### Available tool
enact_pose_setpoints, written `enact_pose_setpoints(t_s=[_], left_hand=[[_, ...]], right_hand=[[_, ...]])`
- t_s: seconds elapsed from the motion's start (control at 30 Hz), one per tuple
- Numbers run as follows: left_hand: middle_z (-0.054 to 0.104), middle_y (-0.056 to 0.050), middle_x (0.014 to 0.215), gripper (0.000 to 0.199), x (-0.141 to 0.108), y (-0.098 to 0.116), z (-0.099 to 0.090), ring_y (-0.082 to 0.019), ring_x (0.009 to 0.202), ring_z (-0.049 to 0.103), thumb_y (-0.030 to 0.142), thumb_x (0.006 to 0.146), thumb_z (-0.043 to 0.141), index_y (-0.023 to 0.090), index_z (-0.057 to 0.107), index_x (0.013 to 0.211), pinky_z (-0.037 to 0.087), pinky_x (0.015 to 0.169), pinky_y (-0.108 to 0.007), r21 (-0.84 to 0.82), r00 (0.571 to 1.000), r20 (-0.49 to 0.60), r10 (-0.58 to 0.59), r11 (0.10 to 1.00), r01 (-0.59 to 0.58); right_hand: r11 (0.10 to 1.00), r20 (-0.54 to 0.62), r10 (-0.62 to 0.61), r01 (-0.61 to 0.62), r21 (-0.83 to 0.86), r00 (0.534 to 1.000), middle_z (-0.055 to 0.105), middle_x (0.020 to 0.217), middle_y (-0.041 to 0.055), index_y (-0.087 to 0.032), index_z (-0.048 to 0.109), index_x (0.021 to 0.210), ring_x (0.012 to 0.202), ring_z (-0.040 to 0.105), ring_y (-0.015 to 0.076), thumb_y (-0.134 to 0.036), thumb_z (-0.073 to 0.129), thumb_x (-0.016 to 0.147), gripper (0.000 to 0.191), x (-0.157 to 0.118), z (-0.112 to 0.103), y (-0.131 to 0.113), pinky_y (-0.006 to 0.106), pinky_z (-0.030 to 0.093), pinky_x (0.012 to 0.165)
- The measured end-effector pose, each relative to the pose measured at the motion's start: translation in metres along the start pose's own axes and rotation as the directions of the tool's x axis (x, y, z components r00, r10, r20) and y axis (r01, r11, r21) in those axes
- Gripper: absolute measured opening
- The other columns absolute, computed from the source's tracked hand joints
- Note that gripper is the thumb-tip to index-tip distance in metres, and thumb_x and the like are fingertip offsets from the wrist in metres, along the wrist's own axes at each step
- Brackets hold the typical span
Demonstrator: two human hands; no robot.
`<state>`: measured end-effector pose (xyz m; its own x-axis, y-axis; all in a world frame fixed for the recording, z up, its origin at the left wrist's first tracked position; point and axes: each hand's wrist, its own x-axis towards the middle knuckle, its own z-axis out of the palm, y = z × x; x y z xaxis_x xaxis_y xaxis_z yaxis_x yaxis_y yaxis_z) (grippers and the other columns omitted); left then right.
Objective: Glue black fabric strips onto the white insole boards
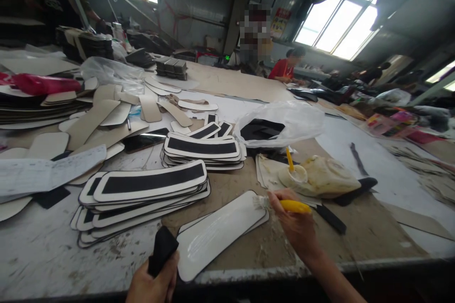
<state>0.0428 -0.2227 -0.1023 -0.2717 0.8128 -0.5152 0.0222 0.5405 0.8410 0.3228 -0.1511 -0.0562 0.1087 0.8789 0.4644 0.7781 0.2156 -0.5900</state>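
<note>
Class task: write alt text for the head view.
A right hand brushes glue with a yellow-handled brush onto a white oblong panel, while the left hand holds a black strip; stacked black-and-white panels lie behind.

At the near edge of the table [373, 236] lies a long panel [220, 232] on top of another piece. The left hand [152, 284] sits at the panel's near left end, a folded strip [161, 248] in it; the right hand [296, 227] is at its far right end with a brush [284, 205] touching it. Left of the panel is a near stack of panels [142, 194], with a second stack [202, 150] behind that. Right of the brush lies a glue-caked lump [327, 177], and behind it a plastic bag [284, 123].
</note>
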Motion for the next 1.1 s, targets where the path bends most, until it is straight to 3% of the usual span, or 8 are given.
enact_pose_setpoints(t_s=[0.23, 0.33, 0.43, 0.53, 0.6, 0.87, 1.03, 1.1], left_hand=[[0.039, 0.008, 0.036, 0.038, -0.017, 0.026, -0.013, -0.008, 0.035, 0.031, 0.049, 0.056, 0.072, 0.017, 0.052, 0.066, 0.021, 0.04, -0.022, -0.206, 0.996, -0.085, -0.025, 0.978, 0.007], [0.043, 0.006, 0.045, 0.029, -0.034, 0.041, -0.024, -0.006, 0.038, 0.031, 0.041, 0.066, 0.065, 0.014, 0.054, 0.069, 0.019, 0.04, -0.021, -0.415, 0.991, 0.123, -0.051, 0.905, 0.098], [0.045, 0.004, 0.048, 0.024, -0.047, 0.048, -0.026, -0.005, 0.039, 0.033, 0.036, 0.072, 0.061, 0.013, 0.06, 0.077, 0.017, 0.041, -0.02, -0.507, 0.944, 0.321, -0.077, 0.828, 0.24], [0.044, 0.002, 0.041, 0.032, -0.052, 0.047, -0.021, -0.005, 0.034, 0.034, 0.041, 0.075, 0.056, 0.012, 0.059, 0.063, 0.018, 0.038, -0.021, -0.413, 0.891, 0.452, -0.027, 0.879, 0.237], [0.042, 0.0, 0.038, 0.042, -0.052, 0.042, -0.018, -0.006, 0.032, 0.035, 0.046, 0.075, 0.054, 0.012, 0.055, 0.052, 0.019, 0.036, -0.021, -0.31, 0.853, 0.521, -0.027, 0.925, 0.218], [0.049, -0.003, 0.041, 0.05, -0.051, 0.021, -0.014, -0.007, 0.033, 0.041, 0.057, 0.072, 0.053, 0.01, 0.058, 0.055, 0.025, 0.035, -0.019, -0.158, 0.8, 0.598, -0.037, 0.974, 0.164], [0.06, -0.007, 0.057, 0.042, -0.049, 0.013, -0.017, -0.01, 0.036, 0.048, 0.053, 0.07, 0.059, 0.011, 0.059, 0.077, 0.029, 0.033, -0.02, -0.154, 0.783, 0.62, -0.057, 0.969, 0.192], [0.058, -0.006, 0.053, 0.044, -0.049, 0.01, -0.018, -0.01, 0.035, 0.047, 0.054, 0.069, 0.059, 0.01, 0.059, 0.07, 0.029, 0.033, -0.02, -0.102, 0.781, 0.621, -0.067, 0.981, 0.165]], right_hand=[[0.992, 0.012, -0.127, 0.127, -0.016, 0.992, 0.055, 0.07, 0.0029, -0.021, 0.052, 0.068, 0.07, 0.051, 0.0182, -0.035, 0.045, 0.087, 0.024, -0.003, -0.02, -0.042, 0.033, 0.04, 0.072], [0.988, 0.221, -0.02, -0.014, 0.151, 0.975, 0.057, 0.071, 0.0028, -0.022, 0.055, 0.073, 0.069, 0.052, 0.0177, -0.041, 0.039, 0.088, 0.03, -0.009, -0.013, -0.067, 0.03, 0.041, 0.067], [0.93, 0.513, -0.029, -0.166, 0.329, 0.858, 0.061, 0.077, 0.0022, -0.022, 0.059, 0.085, 0.071, 0.056, 0.0159, -0.043, 0.038, 0.088, 0.03, -0.022, 0.008, -0.097, 0.026, 0.044, 0.065], [0.89, 0.652, -0.138, -0.196, 0.412, 0.745, 0.061, 0.078, 0.0013, -0.02, 0.06, 0.092, 0.072, 0.058, 0.0146, -0.036, 0.052, 0.082, 0.021, -0.037, 0.032, -0.123, 0.023, 0.045, 0.066], [0.895, 0.639, -0.185, -0.141, 0.423, 0.746, 0.058, 0.073, 0.0004, -0.018, 0.059, 0.082, 0.067, 0.055, 0.013, -0.025, 0.052, 0.08, 0.01, -0.045, 0.043, -0.132, 0.022, 0.043, 0.064], [0.977, 0.526, -0.215, 0.18, 0.119, 0.823, 0.051, 0.063, -0.0004, -0.019, 0.046, 0.064, 0.058, 0.046, 0.0129, -0.011, 0.05, 0.071, 0.011, -0.054, 0.041, -0.123, 0.023, 0.035, 0.054], [0.972, 0.643, -0.237, 0.174, 0.16, 0.728, 0.052, 0.065, -0.001, -0.019, 0.046, 0.065, 0.06, 0.049, 0.0125, -0.025, 0.053, 0.08, 0.018, -0.044, 0.026, -0.111, 0.022, 0.035, 0.055], [0.972, 0.66, -0.236, 0.177, 0.157, 0.713, 0.052, 0.069, -0.0004, -0.019, 0.048, 0.067, 0.063, 0.05, 0.0126, -0.028, 0.051, 0.083, 0.019, -0.036, 0.016, -0.106, 0.022, 0.036, 0.057]])
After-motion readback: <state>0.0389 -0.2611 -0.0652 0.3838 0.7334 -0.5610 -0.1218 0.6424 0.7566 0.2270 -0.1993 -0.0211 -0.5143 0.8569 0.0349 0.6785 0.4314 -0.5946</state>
